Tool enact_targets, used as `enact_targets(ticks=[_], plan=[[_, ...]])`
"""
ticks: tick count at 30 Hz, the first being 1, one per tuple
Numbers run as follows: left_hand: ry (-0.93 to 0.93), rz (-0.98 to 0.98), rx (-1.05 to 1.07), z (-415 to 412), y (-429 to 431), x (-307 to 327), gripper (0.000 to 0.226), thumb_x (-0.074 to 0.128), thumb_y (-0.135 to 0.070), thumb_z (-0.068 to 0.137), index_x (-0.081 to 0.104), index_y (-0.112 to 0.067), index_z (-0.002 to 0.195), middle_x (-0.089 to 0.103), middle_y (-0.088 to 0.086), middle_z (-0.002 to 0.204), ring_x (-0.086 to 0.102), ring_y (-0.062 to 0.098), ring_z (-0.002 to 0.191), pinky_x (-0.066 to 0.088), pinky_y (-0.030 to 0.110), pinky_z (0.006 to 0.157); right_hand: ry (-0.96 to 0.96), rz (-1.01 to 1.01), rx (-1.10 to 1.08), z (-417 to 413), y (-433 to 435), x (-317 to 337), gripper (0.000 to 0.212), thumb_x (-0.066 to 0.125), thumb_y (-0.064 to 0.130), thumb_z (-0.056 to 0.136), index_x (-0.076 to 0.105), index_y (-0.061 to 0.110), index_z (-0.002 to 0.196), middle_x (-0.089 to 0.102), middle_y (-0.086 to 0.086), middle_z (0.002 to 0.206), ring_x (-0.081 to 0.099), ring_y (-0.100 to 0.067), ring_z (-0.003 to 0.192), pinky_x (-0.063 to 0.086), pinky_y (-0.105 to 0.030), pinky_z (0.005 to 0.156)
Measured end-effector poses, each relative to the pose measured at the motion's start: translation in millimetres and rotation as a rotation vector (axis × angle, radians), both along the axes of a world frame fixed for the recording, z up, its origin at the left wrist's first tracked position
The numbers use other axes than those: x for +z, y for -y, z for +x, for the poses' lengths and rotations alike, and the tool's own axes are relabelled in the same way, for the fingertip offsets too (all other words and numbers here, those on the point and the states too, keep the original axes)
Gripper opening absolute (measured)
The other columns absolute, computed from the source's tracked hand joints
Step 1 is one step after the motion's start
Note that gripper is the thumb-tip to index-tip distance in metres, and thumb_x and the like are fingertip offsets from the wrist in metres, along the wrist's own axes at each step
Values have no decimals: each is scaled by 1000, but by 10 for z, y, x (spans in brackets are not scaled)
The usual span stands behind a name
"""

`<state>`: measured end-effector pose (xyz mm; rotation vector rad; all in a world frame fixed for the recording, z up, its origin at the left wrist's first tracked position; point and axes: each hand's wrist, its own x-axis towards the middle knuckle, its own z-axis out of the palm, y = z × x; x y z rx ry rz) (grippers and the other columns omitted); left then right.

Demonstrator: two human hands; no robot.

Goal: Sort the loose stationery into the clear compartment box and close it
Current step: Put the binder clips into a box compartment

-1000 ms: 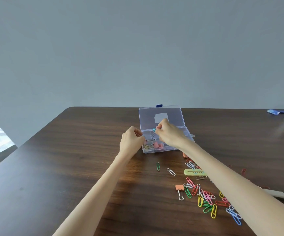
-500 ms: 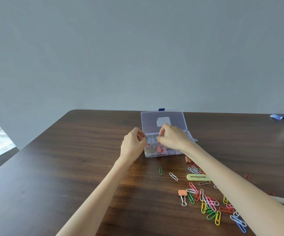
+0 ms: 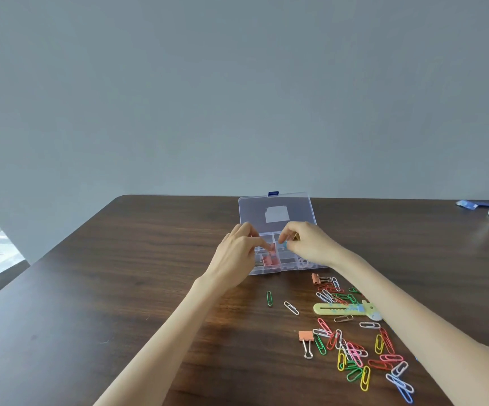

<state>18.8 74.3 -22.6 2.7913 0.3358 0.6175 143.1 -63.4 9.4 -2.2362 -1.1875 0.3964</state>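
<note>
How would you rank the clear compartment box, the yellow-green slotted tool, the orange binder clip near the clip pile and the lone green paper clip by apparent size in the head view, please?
1. clear compartment box
2. yellow-green slotted tool
3. orange binder clip
4. lone green paper clip, only slightly smaller than the binder clip

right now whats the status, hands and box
Left hand pinching a pink binder clip over the clear plastic compartment box, lid open. Right hand holding a small blue item. Coloured paper clips loose on table.
</note>
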Motion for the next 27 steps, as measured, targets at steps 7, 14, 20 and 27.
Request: enact_targets(ticks=[7, 14, 20, 27], plan=[[59, -28, 315, -62, -14, 5, 14, 56, -20, 89, 69, -19, 96, 56, -4, 96, 53, 17, 94, 40, 28, 68, 247, 73, -38, -147, -120, -118, 10, 60, 19, 91, 67, 19, 97, 63, 0, 106, 57, -12, 80, 31, -14, 53], [16, -169, 357, -23, 18, 54, 15, 65, -29, 87, 76, -20, 91, 60, -3, 96, 60, 22, 85, 40, 28, 67, 245, 127, -42, -185, -146, -132, 4, 65, 14, 87, 65, 18, 87, 66, -1, 103, 56, -13, 78, 32, -15, 54], [53, -317, 337, -4, -37, 91, 11, 64, -29, 88, 71, -20, 89, 60, -2, 95, 59, 19, 87, 46, 31, 73, 133, 250, -118, -123, -201, -74, 7, 63, 10, 88, 66, 16, 86, 67, 2, 91, 59, -14, 79, 38, -20, 59], [-41, -383, 400, 19, -66, 54, 19, 59, -28, 89, 72, -15, 95, 51, 3, 109, 41, 21, 110, 37, 30, 78, 61, 173, -110, -74, -305, -81, 5, 65, 11, 87, 69, 14, 87, 69, -3, 91, 58, -12, 77, 40, -22, 63]])
